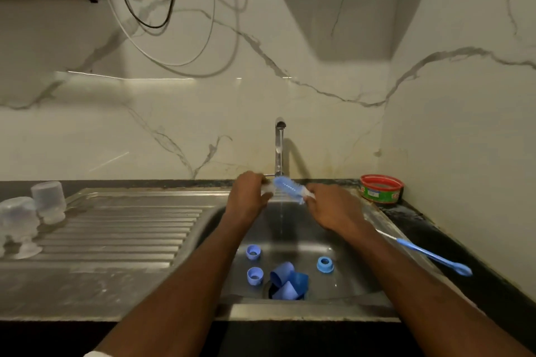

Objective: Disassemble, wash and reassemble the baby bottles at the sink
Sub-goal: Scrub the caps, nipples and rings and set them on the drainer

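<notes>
Over the sink, under the tap, my left hand grips a small clear bottle part that my fingers mostly hide. My right hand pinches the white handle of a blue bristle brush, and the brush tip meets that part. A thin stream of water falls just behind the brush. Three blue screw rings lie on the sink floor. Dark blue caps are piled over the drain. Two clear bottles stand upside down on the drainboard.
A long blue-handled brush lies on the sink's right rim and the dark counter. A red-rimmed green tub sits in the back right corner. The ribbed steel drainboard stretches to the left. Cables hang on the marble wall above.
</notes>
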`<action>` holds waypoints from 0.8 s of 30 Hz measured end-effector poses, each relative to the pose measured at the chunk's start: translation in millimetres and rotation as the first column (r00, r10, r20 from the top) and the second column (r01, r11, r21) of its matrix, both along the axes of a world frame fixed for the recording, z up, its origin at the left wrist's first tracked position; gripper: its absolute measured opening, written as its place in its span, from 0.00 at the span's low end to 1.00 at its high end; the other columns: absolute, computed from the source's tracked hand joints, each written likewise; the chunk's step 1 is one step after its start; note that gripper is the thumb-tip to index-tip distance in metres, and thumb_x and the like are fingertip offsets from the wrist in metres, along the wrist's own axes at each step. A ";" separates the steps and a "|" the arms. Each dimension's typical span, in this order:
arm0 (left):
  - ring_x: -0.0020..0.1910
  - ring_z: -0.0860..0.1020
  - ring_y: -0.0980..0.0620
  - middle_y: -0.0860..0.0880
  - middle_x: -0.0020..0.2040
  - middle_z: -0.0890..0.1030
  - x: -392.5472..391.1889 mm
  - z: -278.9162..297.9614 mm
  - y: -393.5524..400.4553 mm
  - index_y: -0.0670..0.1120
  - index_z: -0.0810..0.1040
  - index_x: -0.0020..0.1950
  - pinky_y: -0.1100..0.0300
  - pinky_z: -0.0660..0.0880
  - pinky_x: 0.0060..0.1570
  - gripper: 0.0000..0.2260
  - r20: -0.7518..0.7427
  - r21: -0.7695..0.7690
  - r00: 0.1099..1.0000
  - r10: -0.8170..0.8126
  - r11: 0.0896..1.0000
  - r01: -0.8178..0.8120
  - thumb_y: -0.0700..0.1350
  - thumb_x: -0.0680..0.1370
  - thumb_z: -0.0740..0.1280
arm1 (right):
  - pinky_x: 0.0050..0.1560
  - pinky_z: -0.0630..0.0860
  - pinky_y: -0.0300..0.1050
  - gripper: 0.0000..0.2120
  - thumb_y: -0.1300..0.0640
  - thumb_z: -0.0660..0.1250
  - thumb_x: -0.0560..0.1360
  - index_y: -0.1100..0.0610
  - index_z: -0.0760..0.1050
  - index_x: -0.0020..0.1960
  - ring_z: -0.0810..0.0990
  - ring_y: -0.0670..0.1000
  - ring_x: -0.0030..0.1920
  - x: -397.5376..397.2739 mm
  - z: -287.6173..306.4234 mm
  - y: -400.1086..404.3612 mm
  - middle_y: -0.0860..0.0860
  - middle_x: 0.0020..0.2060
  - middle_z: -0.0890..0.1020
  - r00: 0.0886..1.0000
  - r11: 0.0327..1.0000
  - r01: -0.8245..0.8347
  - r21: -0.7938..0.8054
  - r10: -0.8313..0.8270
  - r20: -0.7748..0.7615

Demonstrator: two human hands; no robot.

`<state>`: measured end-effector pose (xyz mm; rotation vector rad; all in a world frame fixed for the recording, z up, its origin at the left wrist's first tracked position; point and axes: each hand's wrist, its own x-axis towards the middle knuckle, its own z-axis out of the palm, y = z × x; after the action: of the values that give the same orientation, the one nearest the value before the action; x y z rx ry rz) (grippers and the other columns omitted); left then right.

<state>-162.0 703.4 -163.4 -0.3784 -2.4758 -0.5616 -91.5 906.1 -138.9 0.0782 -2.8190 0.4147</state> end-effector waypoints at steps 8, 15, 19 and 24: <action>0.60 0.76 0.45 0.45 0.60 0.75 13.7 -29.7 -41.4 0.47 0.79 0.61 0.56 0.72 0.59 0.15 0.238 -0.061 0.969 0.070 0.997 -0.057 0.48 0.75 0.74 | 0.49 0.74 0.47 0.13 0.45 0.60 0.82 0.45 0.77 0.64 0.81 0.52 0.52 20.8 -15.8 -26.1 0.51 0.54 0.83 1.000 0.993 -0.023 0.118 0.021 0.019; 0.55 0.79 0.48 0.46 0.56 0.81 30.9 3.7 -124.7 0.48 0.83 0.53 0.56 0.76 0.55 0.12 0.237 -0.190 0.960 0.149 0.976 -0.105 0.48 0.72 0.77 | 0.49 0.74 0.52 0.26 0.52 0.66 0.80 0.55 0.62 0.74 0.80 0.59 0.56 37.5 0.2 -100.4 0.58 0.60 0.80 0.969 0.932 -0.216 0.290 0.242 -0.056; 0.53 0.79 0.51 0.51 0.55 0.79 62.3 36.2 -182.7 0.54 0.82 0.53 0.53 0.79 0.54 0.12 0.234 -0.320 0.935 0.268 0.929 -0.187 0.48 0.72 0.79 | 0.46 0.72 0.51 0.28 0.54 0.68 0.77 0.58 0.60 0.73 0.81 0.59 0.55 37.4 19.4 -172.1 0.57 0.58 0.81 0.951 0.919 -0.236 0.317 0.285 -0.118; 0.54 0.80 0.49 0.51 0.53 0.77 89.3 67.3 -278.9 0.57 0.82 0.52 0.57 0.73 0.46 0.15 0.172 -0.388 0.855 0.489 0.832 -0.398 0.56 0.68 0.80 | 0.47 0.74 0.49 0.17 0.55 0.65 0.78 0.55 0.69 0.66 0.82 0.57 0.55 35.4 18.4 -288.1 0.53 0.57 0.82 0.937 0.938 -0.250 0.239 0.297 -0.184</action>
<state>-72.6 424.4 -96.0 0.1750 -2.7935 0.0215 -56.1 618.0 -120.5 0.5366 -2.6280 0.1483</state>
